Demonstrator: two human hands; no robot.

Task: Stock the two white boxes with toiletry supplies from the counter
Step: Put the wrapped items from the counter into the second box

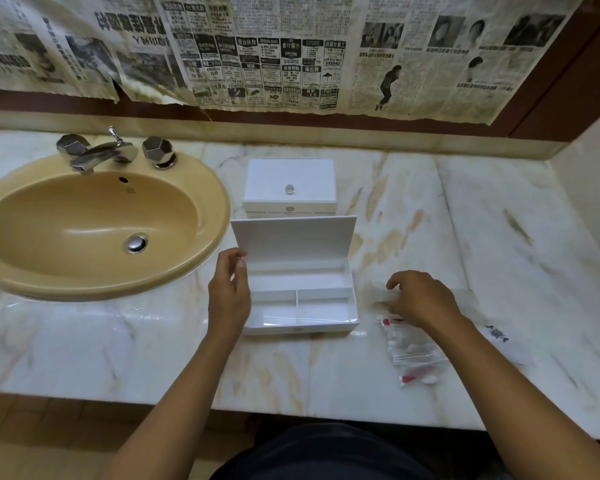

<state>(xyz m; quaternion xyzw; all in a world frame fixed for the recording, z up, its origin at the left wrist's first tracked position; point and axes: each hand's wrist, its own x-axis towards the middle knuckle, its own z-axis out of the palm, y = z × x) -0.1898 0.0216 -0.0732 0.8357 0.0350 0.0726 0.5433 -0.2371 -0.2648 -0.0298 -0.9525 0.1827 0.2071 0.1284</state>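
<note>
The open white box (300,299) is standing on the marble desk (326,368), its lid raised, the closed white box (290,187) just behind it. The left hand (229,292) is touching its left wall, fingers loosely curled, gripping nothing. The right hand (421,299) is hovering palm-down, fingers spread open, over the toiletry packets (413,355) to the right.

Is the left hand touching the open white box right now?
Touching. The head view shows the left hand pressed along the left wall of the open white box, fingertips at the raised lid's left edge, with no counter visible between them.
</note>
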